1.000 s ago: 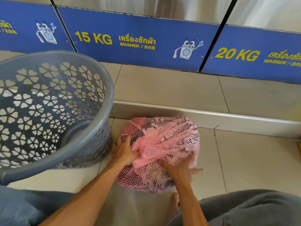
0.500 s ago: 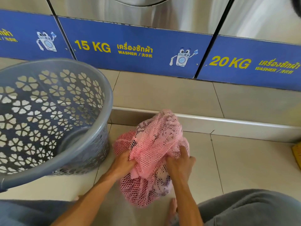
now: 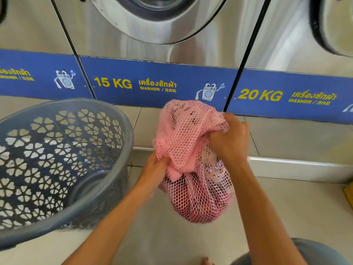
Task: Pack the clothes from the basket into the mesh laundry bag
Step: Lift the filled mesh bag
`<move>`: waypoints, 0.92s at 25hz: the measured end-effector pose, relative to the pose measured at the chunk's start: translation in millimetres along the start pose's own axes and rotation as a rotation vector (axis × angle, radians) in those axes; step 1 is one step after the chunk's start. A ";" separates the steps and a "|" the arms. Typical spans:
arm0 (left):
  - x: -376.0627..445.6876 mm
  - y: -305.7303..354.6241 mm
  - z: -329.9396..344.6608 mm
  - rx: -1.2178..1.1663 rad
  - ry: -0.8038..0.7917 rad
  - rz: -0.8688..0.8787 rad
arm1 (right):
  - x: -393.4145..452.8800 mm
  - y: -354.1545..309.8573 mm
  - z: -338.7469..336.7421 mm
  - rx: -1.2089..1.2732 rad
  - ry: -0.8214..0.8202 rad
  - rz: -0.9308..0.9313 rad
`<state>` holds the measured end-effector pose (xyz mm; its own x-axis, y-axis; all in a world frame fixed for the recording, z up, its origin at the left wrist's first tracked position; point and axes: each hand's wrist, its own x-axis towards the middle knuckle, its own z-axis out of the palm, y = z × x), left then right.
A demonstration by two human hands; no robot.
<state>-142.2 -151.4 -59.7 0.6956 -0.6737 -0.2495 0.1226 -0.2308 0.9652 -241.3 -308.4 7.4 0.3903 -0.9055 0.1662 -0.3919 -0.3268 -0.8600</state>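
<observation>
Bright, even daylight fills the scene; soft glare streaks the steel washer fronts [image 3: 191,52], shadows on the floor tiles [image 3: 286,207] are faint, edges bow from wide-angle distortion, and detail is slightly soft

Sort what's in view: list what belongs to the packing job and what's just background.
Job:
pink mesh bag, stuffed with clothes
grey basket, no clothes visible inside
left hand and right hand, both gripping the mesh

Background:
15 KG washer
20 KG washer
tiled step
</observation>
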 end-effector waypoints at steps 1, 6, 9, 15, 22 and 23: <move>14.6 19.1 2.6 0.019 0.019 0.045 | 21.1 -8.4 -2.3 0.006 0.015 -0.036; 106.3 89.5 0.6 0.188 0.101 0.216 | 123.0 -31.4 8.6 -0.002 0.021 -0.138; 160.8 121.0 0.5 0.265 0.165 0.235 | 171.8 -31.7 31.2 0.009 0.028 -0.165; 248.4 79.2 5.5 0.462 0.221 -0.131 | 203.7 30.0 94.8 -0.406 -0.368 -0.084; 270.7 26.2 15.7 0.534 0.138 -0.152 | 179.9 87.1 122.6 -0.616 -0.440 -0.089; 271.0 23.5 15.7 0.553 0.137 -0.156 | 178.9 87.0 123.9 -0.638 -0.429 -0.100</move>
<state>38.1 -350.4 -105.8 0.7884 -0.5145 -0.3372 -0.1311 -0.6760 0.7251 -102.3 -465.3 -97.5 0.6869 -0.7218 -0.0850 -0.6909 -0.6122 -0.3845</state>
